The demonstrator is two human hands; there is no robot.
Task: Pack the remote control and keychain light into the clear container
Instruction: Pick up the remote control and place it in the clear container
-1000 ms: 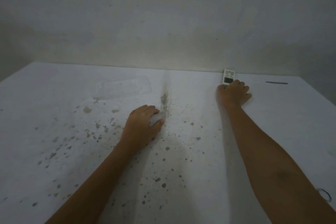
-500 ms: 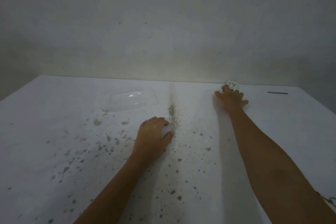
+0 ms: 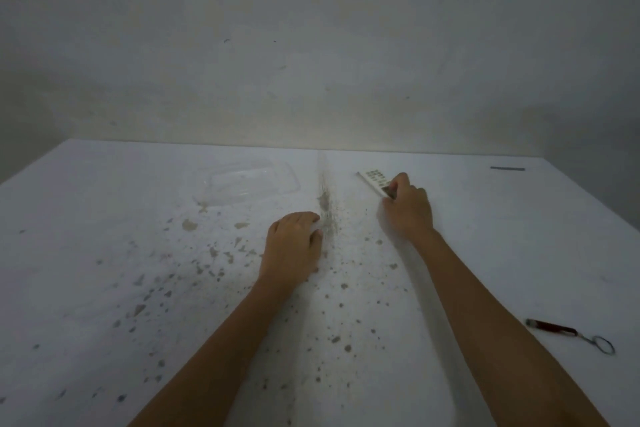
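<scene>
Gripping remote control with my right hand, fingers pinching its near end.
Left hand flat, palm down on stained bench; clear container far left, keychain light near right.

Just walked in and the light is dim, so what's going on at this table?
A person is packing small items. The right hand grips a white remote control near the far edge of the table. The left hand rests palm down near the middle. The clear container sits open and looks empty, left of the remote. The keychain light lies untouched at the near right. Nothing is packed yet.
</scene>
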